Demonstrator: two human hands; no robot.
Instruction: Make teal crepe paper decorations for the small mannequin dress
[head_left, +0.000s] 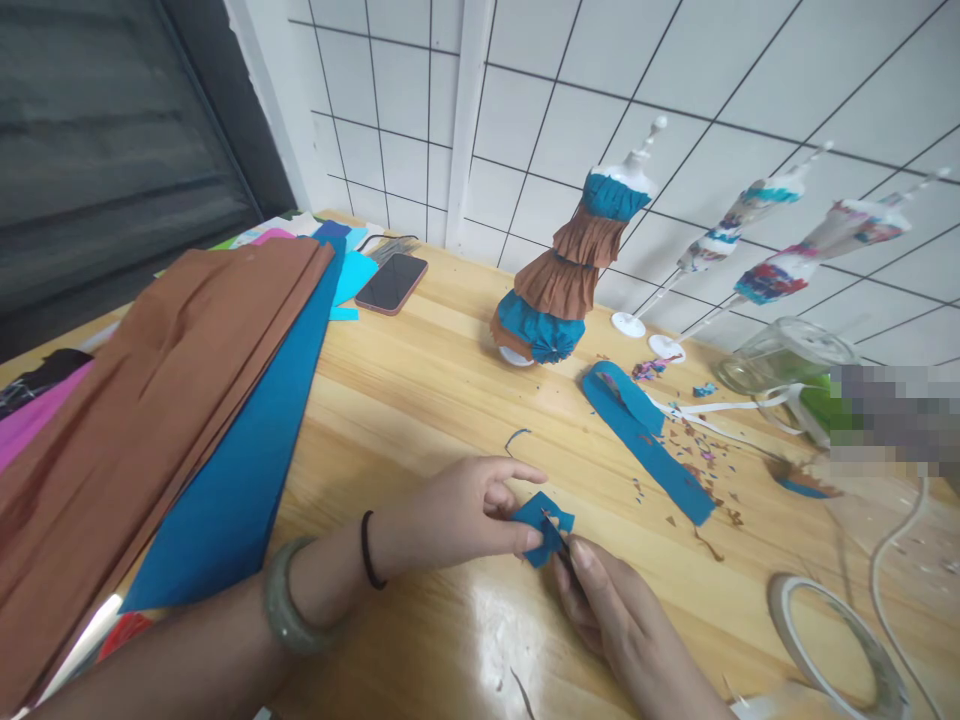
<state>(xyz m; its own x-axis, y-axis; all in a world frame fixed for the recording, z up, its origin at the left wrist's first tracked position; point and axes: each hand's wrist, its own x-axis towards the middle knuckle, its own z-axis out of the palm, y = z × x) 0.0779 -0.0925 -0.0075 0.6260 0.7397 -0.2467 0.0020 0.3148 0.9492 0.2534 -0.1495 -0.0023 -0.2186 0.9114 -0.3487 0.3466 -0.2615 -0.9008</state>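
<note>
My left hand (484, 510) pinches a small blue crepe paper piece (534, 513) between thumb and fingers, a little above the wooden table. My right hand (607, 600) grips a slim pointed metal tool (553, 524). Its tip lies against the blue piece; the rest is hidden in my fingers, so I cannot tell scissors from tweezers. Beyond my hands stands a small dress form (570, 250) in pleated blue and brown paper ruffles. To the right of it, a folded blue paper strip (649, 445) lies flat.
Large brown paper sheets (172, 370) over a blue sheet (247, 470) cover the left side. A phone (391, 283) lies behind. Two smaller dress forms (742, 220), a glass jar (787, 355), paper scraps (701, 450) and a tape roll (836, 650) are on the right.
</note>
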